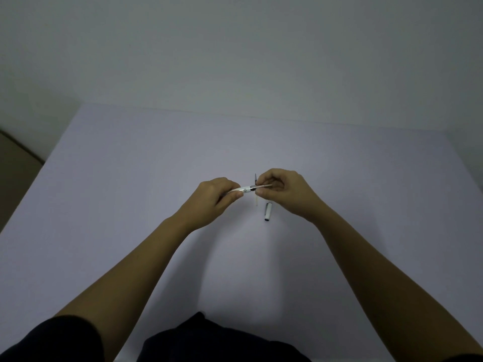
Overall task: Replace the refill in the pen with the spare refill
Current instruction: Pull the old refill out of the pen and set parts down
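Observation:
My left hand grips the white pen barrel, held roughly level above the table. My right hand pinches the pen's dark front end and metal tip, so both hands hold the one pen between them. A thin refill lies on the table just behind and below the pen, running away from me, partly hidden by my right hand. The white pen cap lies on the table under my right hand.
The pale table top stretches wide on all sides, its far edge meeting a plain wall. A darker floor strip shows at the left edge. My dark clothing fills the bottom of the view.

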